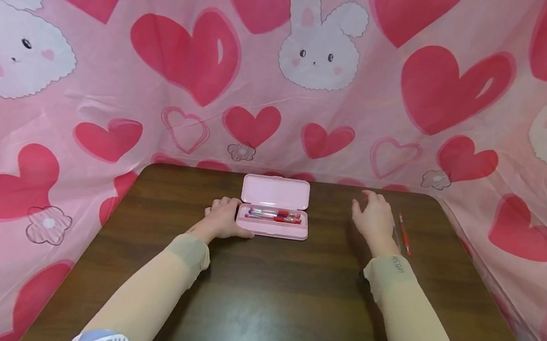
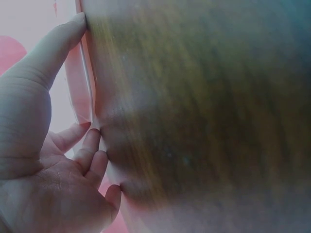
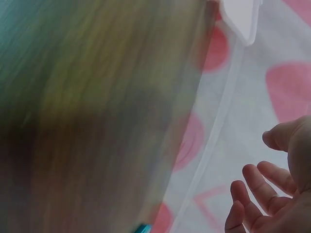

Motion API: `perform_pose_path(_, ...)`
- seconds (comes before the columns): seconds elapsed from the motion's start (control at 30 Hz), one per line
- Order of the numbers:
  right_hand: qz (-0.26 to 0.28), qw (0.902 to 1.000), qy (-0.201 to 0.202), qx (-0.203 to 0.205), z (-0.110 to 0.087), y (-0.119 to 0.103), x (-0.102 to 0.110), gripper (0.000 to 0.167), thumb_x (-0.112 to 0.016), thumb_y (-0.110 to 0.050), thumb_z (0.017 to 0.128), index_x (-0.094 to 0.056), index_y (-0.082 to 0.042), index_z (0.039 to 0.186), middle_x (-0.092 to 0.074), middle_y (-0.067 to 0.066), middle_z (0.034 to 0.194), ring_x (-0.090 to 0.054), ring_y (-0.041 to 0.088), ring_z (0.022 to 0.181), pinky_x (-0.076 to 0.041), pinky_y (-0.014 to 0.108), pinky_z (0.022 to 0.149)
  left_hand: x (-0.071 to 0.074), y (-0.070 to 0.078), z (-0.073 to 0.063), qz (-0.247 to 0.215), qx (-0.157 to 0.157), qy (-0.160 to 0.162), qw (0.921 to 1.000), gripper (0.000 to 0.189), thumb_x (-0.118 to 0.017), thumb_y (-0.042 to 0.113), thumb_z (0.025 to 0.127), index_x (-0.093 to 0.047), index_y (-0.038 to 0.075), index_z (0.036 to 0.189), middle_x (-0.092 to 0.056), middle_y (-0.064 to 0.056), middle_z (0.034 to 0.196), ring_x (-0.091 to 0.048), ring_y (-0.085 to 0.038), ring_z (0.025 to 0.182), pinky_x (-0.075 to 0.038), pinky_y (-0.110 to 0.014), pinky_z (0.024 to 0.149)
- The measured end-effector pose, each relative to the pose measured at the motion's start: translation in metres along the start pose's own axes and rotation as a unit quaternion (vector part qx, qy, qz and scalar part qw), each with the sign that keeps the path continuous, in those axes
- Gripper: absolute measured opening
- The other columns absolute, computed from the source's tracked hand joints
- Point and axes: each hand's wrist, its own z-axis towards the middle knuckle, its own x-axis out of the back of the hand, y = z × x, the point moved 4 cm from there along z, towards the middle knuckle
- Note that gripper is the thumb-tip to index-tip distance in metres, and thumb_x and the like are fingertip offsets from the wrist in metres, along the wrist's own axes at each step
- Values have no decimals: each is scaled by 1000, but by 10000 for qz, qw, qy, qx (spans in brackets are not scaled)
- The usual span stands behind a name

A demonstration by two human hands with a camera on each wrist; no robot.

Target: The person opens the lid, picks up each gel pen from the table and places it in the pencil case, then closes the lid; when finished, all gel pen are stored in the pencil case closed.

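A pink pencil case (image 1: 271, 233) lies on the brown table with its lid (image 1: 276, 192) tipped back. Several pens (image 1: 275, 216), with red and blue parts, lie in its rear compartment. My left hand (image 1: 222, 218) holds the case at its left end, thumb along the front edge; the left wrist view shows the other fingertips by the end and on the table. To the right of the case my right hand (image 1: 374, 217) hovers with fingers spread and nothing in them. Beside it lie a red pen (image 1: 404, 234) and a thin greyish pen (image 1: 396, 237), partly hidden by the hand.
Pink cloth (image 1: 312, 107) with hearts and rabbits hangs behind and along both sides of the table (image 1: 257, 305). In the right wrist view, a small teal tip (image 3: 142, 229) shows at the bottom edge.
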Motion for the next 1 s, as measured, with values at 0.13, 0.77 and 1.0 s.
perform_pose_path(0.13, -51, 9998, 117, -139, -3, 17, 7, 53, -56, -33, 110, -57, 2, 150, -65, 29, 133, -61, 53, 124, -49, 67, 107, 1, 1, 0, -52, 27, -55, 10000, 102, -94, 63, 77, -50, 10, 152, -53, -17, 148, -40, -39, 141, -31, -61, 119)
perform_pose_path(0.77, 240, 9897, 393, -1358, -21, 86, 47, 57, -52, -33, 110, -53, 7, 151, -62, 33, 136, -56, 56, 132, -44, 68, 114, 1, 1, 1, 31, -5, 10, 10000, 106, -94, 66, 75, -51, 9, 153, -54, -18, 147, -41, -40, 140, -33, -63, 116)
perform_pose_path(1.0, 23, 9822, -43, -1876, -27, 104, 51, 61, -49, -36, 110, -49, 6, 154, -56, 38, 145, -52, 59, 137, -44, 75, 109, 1, 2, -1, 43, 8, 51, 10000, 106, -94, 65, 75, -51, 9, 153, -55, -18, 147, -42, -40, 139, -33, -62, 116)
